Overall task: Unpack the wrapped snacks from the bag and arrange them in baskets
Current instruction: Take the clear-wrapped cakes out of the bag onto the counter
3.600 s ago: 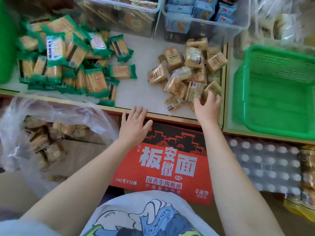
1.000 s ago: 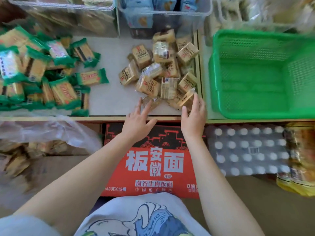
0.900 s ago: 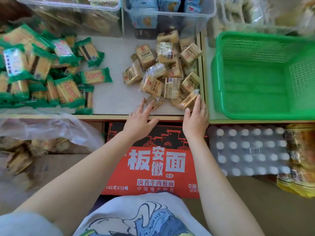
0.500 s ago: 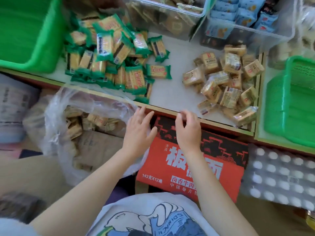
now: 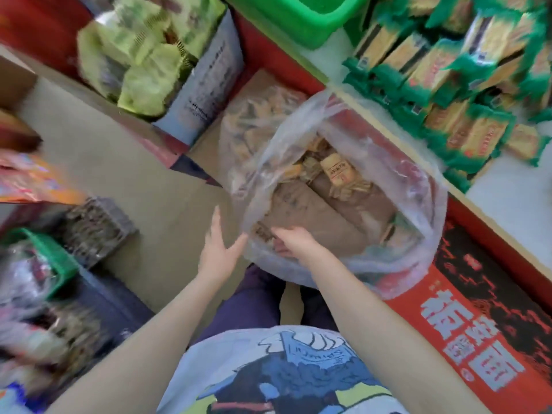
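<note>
A clear plastic bag point(image 5: 403, 210) lies open on the floor below the shelf edge. Inside it, several tan wrapped snacks point(image 5: 337, 171) sit at the far end on brown cardboard point(image 5: 310, 210). My right hand point(image 5: 295, 245) is at the bag's near rim, its fingers curled down over the film. My left hand point(image 5: 219, 249) hovers just left of the rim with straight, spread fingers, the thumb close to the plastic. A green basket point(image 5: 301, 16) stands on the shelf at the top. The picture is motion-blurred.
Green-wrapped snacks point(image 5: 466, 127) are heaped on the white shelf at upper right. A red carton point(image 5: 478, 339) lies under the shelf at right. A box of pale green packs point(image 5: 143, 55) stands at upper left, another green basket point(image 5: 50, 252) at lower left.
My view has swung left and down from the shelf to the bag. Both hands left the shelf edge; the right one now curls over the bag's rim, the left is beside it.
</note>
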The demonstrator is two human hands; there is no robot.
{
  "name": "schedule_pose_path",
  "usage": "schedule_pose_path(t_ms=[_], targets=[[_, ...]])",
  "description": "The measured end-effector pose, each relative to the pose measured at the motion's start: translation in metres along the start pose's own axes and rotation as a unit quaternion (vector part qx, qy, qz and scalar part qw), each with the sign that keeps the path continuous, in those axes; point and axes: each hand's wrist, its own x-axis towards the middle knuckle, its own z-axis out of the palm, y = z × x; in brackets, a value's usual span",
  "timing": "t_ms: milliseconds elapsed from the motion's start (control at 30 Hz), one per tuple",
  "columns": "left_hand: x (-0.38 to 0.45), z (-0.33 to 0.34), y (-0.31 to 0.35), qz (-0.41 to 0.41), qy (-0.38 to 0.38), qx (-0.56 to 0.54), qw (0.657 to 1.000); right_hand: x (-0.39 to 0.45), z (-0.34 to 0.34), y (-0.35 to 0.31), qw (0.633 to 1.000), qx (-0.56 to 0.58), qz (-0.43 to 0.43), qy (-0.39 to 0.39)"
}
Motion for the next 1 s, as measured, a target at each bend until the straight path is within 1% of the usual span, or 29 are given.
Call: schedule_pose_path(t_ms=[33, 100, 167, 233, 300, 367, 400, 467, 533, 633, 700, 767, 800, 833, 867, 933, 1000], targets=[[0.001, 0.001, -0.006, -0.025, -0.001, -0.049, 0.999, 0.006, 0.008, 0.003, 1.0, 0.015, 0.015, -0.002], [0.009, 0.006, -0.013, -0.098, -0.022, -0.111, 0.989, 0.015, 0.021, 0.012, 1.0, 0.0, 0.021, 0.0], [0.019, 0.014, -0.014, -0.17, -0.059, -0.18, 0.967, 0.016, 0.028, 0.017, 0.999, -0.04, 0.013, -0.016], [0.027, 0.022, -0.01, -0.21, -0.084, -0.216, 0.95, 0.019, 0.03, 0.023, 0.998, -0.054, 0.018, -0.034], [0.034, 0.03, -0.011, -0.238, -0.068, -0.236, 0.94, 0.016, 0.031, 0.03, 0.998, -0.04, 0.02, -0.043], [0.034, 0.034, -0.014, -0.28, -0.04, -0.292, 0.913, 0.008, 0.028, 0.036, 0.999, -0.019, 0.002, -0.043], [0.033, 0.034, -0.017, -0.294, -0.042, -0.324, 0.898, 0.002, 0.026, 0.037, 0.999, -0.009, -0.012, -0.044], [0.025, 0.028, -0.017, -0.285, -0.073, -0.38, 0.877, -0.011, 0.02, 0.036, 0.997, -0.01, -0.051, -0.052], [0.015, 0.021, -0.012, -0.252, -0.11, -0.423, 0.863, -0.02, 0.016, 0.035, 0.994, -0.034, -0.085, -0.06], [0.005, 0.015, 0.005, -0.223, -0.131, -0.458, 0.85, -0.031, 0.013, 0.031, 0.99, -0.059, -0.11, -0.063], [-0.001, 0.008, 0.02, -0.216, -0.153, -0.476, 0.839, -0.038, 0.011, 0.025, 0.991, -0.032, -0.12, -0.059], [-0.006, 0.001, 0.031, -0.208, -0.178, -0.498, 0.823, -0.049, 0.007, 0.015, 0.992, 0.037, -0.097, -0.065], [-0.009, -0.003, 0.037, -0.187, -0.194, -0.501, 0.822, -0.054, 0.005, 0.011, 0.992, 0.066, -0.081, -0.068], [-0.012, -0.005, 0.041, -0.16, -0.207, -0.489, 0.832, -0.057, 0.002, 0.008, 0.991, 0.083, -0.073, -0.071], [-0.016, -0.006, 0.045, -0.135, -0.208, -0.461, 0.852, -0.061, -0.002, 0.006, 0.99, 0.086, -0.075, -0.077], [-0.022, -0.002, 0.052, -0.125, -0.163, -0.395, 0.895, -0.07, -0.008, 0.003, 0.987, 0.096, -0.085, -0.099], [-0.027, 0.003, 0.062, -0.129, -0.106, -0.358, 0.919, -0.079, -0.013, 0.001, 0.985, 0.098, -0.09, -0.113]])
